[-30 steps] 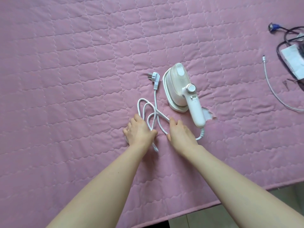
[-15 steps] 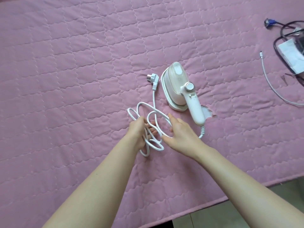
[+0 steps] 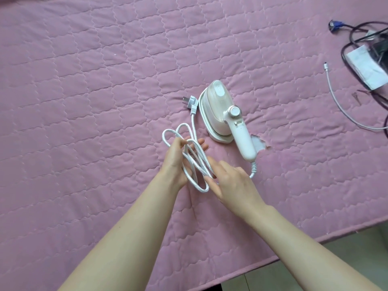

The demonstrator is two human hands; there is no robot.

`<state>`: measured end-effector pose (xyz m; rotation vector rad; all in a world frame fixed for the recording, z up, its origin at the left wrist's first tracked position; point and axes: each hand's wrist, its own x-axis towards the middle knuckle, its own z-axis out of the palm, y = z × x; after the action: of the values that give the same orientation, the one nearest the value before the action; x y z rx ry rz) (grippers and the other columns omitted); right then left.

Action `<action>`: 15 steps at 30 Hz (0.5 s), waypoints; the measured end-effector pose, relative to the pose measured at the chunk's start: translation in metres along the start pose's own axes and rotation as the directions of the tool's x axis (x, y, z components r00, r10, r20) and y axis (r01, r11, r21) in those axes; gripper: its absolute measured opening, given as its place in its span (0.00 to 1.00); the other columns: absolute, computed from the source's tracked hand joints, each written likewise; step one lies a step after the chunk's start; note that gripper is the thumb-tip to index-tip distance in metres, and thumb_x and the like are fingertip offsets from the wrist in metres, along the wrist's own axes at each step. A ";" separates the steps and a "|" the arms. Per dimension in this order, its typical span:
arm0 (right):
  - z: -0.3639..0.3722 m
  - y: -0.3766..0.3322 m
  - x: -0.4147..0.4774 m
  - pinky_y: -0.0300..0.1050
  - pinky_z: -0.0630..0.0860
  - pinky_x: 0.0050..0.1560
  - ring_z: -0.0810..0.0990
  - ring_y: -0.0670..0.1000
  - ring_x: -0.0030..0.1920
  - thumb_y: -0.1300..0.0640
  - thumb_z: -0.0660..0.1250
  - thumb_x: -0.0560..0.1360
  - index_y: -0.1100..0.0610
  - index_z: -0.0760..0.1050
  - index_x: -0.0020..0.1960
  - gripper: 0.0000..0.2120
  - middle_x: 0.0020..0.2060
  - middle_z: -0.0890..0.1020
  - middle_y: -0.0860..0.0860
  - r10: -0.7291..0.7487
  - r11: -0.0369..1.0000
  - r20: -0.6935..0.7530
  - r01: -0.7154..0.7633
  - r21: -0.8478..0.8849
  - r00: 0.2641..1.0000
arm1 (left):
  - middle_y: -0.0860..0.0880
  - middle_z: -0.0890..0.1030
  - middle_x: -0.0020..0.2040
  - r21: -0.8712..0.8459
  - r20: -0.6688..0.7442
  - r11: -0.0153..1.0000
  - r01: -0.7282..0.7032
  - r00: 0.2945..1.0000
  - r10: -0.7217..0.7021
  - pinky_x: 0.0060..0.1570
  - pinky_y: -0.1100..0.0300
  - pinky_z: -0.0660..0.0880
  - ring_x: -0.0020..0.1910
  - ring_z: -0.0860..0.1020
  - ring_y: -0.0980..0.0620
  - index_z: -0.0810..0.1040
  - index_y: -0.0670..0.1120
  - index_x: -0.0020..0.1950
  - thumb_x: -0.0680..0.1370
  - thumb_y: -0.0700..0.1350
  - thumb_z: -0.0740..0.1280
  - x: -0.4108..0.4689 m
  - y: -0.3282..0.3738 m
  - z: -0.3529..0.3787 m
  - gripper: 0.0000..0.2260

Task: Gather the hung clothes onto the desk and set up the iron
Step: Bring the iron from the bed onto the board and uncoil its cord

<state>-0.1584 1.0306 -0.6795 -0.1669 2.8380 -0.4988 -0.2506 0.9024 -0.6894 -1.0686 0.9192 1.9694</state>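
Note:
A small white and pink iron (image 3: pixel 222 114) lies on the pink quilted cover (image 3: pixel 84 101), handle pointing toward me. Its white braided cord (image 3: pixel 195 164) runs from the handle's end into loose loops left of the iron, and the plug (image 3: pixel 193 102) rests by the iron's nose. My left hand (image 3: pixel 180 158) is lifted with several cord loops draped over its spread fingers and thumb. My right hand (image 3: pixel 228 181) pinches the cord near the loops' lower end. No clothes are in view.
At the far right lie black cables with a blue connector (image 3: pixel 336 26), a white paper (image 3: pixel 365 68) and a thin white charging cable (image 3: pixel 340 101). A tear in the cover (image 3: pixel 259 143) shows beside the iron's handle. The cover's edge and floor (image 3: pixel 315 269) are at bottom right.
Both hands rose from pressing the cord flat on the cover to lifting it. The loops now hang around my left hand and my right hand works the cord beside them.

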 end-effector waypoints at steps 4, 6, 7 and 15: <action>0.010 -0.001 -0.008 0.47 0.72 0.35 0.77 0.52 0.31 0.47 0.57 0.76 0.55 0.78 0.56 0.17 0.32 0.74 0.48 0.045 0.989 -0.136 -0.063 -0.132 0.990 | 0.44 0.81 0.39 0.060 -0.043 0.997 -0.046 0.998 0.048 0.47 0.54 0.77 0.42 0.83 0.48 0.74 0.41 0.49 0.76 0.50 0.66 0.004 -0.003 0.000 0.12; 0.014 -0.001 -0.007 0.46 0.71 0.34 0.76 0.52 0.28 0.48 0.58 0.77 0.55 0.79 0.52 0.15 0.30 0.74 0.48 0.069 0.984 -0.191 -0.099 -0.150 0.979 | 0.44 0.82 0.40 0.118 -0.038 0.989 -0.087 0.995 0.092 0.45 0.56 0.77 0.43 0.82 0.48 0.76 0.40 0.49 0.72 0.51 0.72 0.003 -0.010 0.001 0.16; 0.016 -0.002 -0.007 0.46 0.70 0.35 0.75 0.52 0.27 0.48 0.58 0.77 0.54 0.80 0.50 0.15 0.29 0.73 0.48 0.080 0.983 -0.209 -0.112 -0.146 0.975 | 0.43 0.82 0.42 0.149 -0.033 0.983 -0.104 0.993 0.110 0.41 0.59 0.78 0.43 0.82 0.49 0.78 0.37 0.51 0.70 0.49 0.74 -0.001 -0.015 0.002 0.18; 0.018 -0.008 -0.001 0.47 0.69 0.34 0.73 0.52 0.25 0.47 0.60 0.77 0.53 0.78 0.40 0.14 0.26 0.73 0.48 0.119 0.985 -0.262 -0.148 -0.092 0.958 | 0.42 0.81 0.37 0.262 -0.125 0.939 -0.224 0.957 0.263 0.34 0.62 0.78 0.35 0.82 0.51 0.79 0.36 0.48 0.72 0.36 0.73 0.002 -0.027 0.012 0.07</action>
<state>-0.1521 1.0179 -0.6931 0.0759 3.1032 -0.3571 -0.2336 0.9258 -0.6927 -1.0167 1.4030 1.9208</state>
